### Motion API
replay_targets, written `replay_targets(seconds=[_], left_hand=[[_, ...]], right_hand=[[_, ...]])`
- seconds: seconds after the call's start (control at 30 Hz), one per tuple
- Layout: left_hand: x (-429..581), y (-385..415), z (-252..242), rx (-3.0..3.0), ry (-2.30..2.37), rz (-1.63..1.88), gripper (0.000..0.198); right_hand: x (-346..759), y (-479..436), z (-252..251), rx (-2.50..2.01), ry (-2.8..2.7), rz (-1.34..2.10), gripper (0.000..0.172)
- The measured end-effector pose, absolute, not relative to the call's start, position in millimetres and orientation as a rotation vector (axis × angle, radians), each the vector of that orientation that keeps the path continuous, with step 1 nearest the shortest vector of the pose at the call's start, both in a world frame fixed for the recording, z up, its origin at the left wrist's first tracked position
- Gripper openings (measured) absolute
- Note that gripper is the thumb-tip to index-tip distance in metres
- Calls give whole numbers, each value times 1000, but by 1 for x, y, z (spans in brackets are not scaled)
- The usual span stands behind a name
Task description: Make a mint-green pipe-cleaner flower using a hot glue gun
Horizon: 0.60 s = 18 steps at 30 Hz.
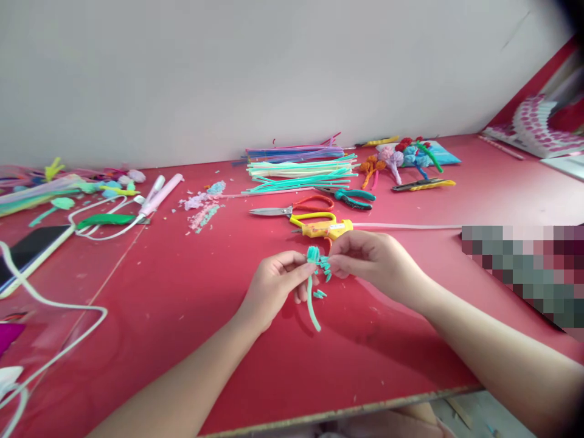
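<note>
A craft workspace, by its chenille stems (301,167), scissors (272,212), pliers (354,195) and fuzzy clippings (197,201) across a red table (173,292).

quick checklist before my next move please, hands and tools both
1. Fuzzy turquoise pipe-cleaner stem with a tufted top held by the left hand: ok, pinched near the top.
2. Curly turquoise strand gripped by the right hand: cannot tell, fingertips are at it but the contact is too small to read.
3. Yellow plastic glue gun clear of the right hand: cannot tell, they overlap in view.
4. Metal scissors with red and yellow handles pointing away from the hands: ok, blades point left.
5. Teal-and-black-handled pliers out of the way: ok, beyond the glue gun.
</note>
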<state>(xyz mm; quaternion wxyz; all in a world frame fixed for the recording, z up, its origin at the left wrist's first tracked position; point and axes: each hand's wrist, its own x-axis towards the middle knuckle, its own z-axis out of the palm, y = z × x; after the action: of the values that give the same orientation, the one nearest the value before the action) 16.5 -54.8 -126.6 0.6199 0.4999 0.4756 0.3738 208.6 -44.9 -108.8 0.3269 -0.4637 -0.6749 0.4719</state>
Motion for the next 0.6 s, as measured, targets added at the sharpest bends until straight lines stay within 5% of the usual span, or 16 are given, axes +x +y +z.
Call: replay_targets(seconds=[0.6], left_hand=[[16, -58, -132, 1306, 1141, 692, 18]], right_hand=[[211, -44, -105, -1288, -2030, 1108, 6]])
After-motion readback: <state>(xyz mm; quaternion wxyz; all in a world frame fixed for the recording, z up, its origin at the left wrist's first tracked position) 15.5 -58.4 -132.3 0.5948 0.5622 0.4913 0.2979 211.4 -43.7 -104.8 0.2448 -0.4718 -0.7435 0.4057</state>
